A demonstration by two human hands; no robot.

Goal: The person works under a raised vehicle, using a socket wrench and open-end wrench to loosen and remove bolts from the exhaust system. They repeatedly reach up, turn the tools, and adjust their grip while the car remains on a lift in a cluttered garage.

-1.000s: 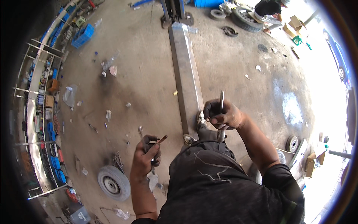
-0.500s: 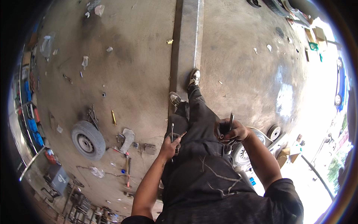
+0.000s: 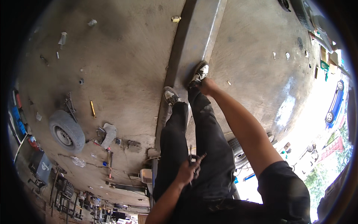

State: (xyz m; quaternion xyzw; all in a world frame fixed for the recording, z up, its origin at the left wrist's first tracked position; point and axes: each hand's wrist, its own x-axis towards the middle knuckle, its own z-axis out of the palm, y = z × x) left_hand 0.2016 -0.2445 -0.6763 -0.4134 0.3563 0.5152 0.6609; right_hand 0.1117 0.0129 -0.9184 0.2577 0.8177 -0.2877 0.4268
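Since half a second ago the right arm has been stretched down from waist level, so the right hand [image 3: 207, 86] is now seen low by the right shoe [image 3: 198, 73], which rests on the long metal beam [image 3: 197, 37] lying across the concrete floor [image 3: 123, 56]. Whether those fingers are closed or spread cannot be told (hand mostly hidden behind the leg and shoe). The thin rod held there earlier is not made out now. The left hand [image 3: 188, 171] is kept near the thigh, fingers clamped around a small dark tool [image 3: 197, 159] with a pointed tip sticking up. The left shoe [image 3: 171, 96] is planted just beside the beam's edge. A loose wheel [image 3: 67, 131] is seen well apart at left, with scattered hand tools [image 3: 108, 160] lying near it.
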